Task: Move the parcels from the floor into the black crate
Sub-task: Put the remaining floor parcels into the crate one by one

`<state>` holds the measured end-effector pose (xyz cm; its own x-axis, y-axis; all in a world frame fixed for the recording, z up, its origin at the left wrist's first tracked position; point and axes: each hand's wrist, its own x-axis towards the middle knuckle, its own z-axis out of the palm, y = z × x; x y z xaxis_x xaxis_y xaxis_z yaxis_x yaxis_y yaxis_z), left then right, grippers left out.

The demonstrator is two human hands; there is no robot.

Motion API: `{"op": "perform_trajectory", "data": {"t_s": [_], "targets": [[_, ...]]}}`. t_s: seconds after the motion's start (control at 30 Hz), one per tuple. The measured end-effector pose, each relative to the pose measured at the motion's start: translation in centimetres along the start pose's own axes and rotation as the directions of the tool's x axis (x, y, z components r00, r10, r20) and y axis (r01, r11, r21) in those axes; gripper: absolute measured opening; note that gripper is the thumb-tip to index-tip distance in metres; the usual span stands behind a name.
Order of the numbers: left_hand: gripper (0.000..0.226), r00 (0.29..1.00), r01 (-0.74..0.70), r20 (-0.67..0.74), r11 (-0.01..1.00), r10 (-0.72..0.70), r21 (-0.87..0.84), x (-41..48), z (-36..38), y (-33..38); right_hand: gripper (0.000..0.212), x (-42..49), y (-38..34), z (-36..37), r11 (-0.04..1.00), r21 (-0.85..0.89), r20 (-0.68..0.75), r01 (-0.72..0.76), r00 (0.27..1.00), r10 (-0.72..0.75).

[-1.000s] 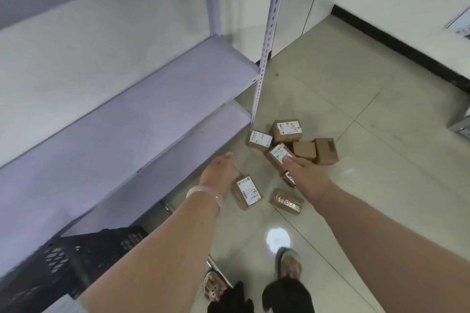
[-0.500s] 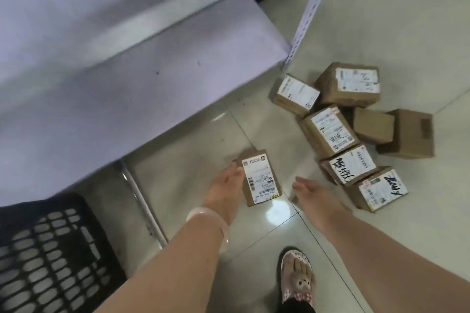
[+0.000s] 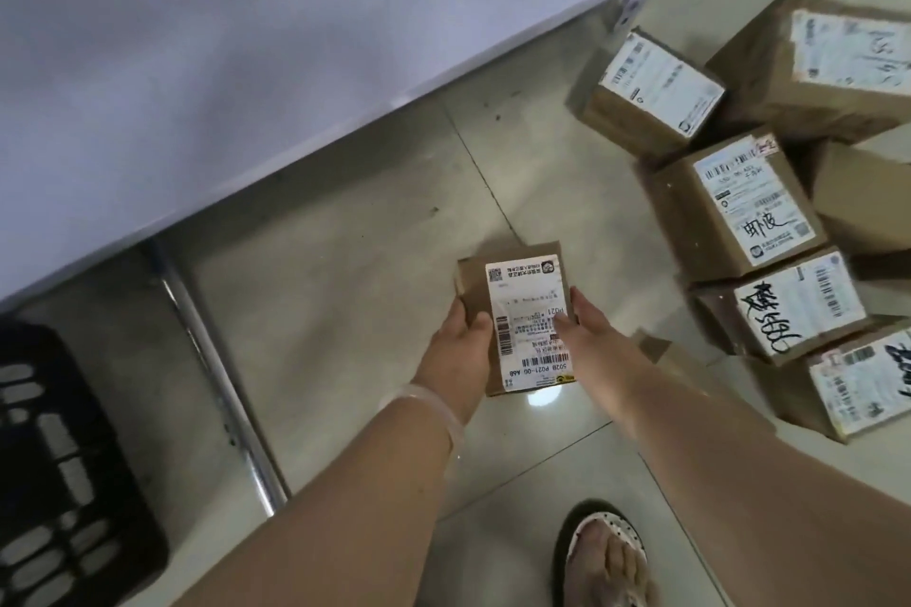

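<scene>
Left hand [image 3: 456, 343] and right hand [image 3: 586, 335] clamped on opposite sides of small parcel [image 3: 517, 311], frame centre, low over floor. Step: pickup. Next: carry to black crate [image 3: 54, 473] at 8 o'clock. More parcels [image 3: 734, 217] at 3 o'clock.

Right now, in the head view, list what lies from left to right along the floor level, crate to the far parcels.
black crate → metal shelf rail → left hand → held parcel → right hand → parcel with bold black scrawl
</scene>
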<state>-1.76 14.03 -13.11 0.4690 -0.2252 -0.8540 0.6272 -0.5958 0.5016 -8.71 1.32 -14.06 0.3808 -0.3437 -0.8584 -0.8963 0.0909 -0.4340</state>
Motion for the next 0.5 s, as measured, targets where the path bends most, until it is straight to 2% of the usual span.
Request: {"op": "perform_trajectory", "data": {"t_s": [0.1,0.23,0.4,0.5], "targets": [[0.043,0.999,-0.021,-0.036,1.0,0.02,-0.024,-1.0,-0.7,1.3,0.037,-1.4,-1.0,-0.5,0.997,0.071,-0.027,0.029,0.999,-0.027],[0.048,0.998,-0.004,-0.058,0.997,0.0,-0.078,-4.7,-2.3,4.9,0.036,-6.0,-4.7,-1.9,0.995,0.046,-0.059,0.091,0.994,-0.089],[0.044,0.995,-0.072,-0.08,0.987,0.061,-0.145,-13.3,-5.8,12.5,0.039,-15.3,-12.4,-5.3,0.979,-0.006,-0.11,0.206,0.972,-0.205],[0.046,0.98,-0.173,-0.118,0.978,0.159,-0.12,-20.8,-8.7,17.8,0.033,-22.8,-17.8,-7.4,0.965,-0.01,-0.145,0.264,0.954,-0.262]]}}
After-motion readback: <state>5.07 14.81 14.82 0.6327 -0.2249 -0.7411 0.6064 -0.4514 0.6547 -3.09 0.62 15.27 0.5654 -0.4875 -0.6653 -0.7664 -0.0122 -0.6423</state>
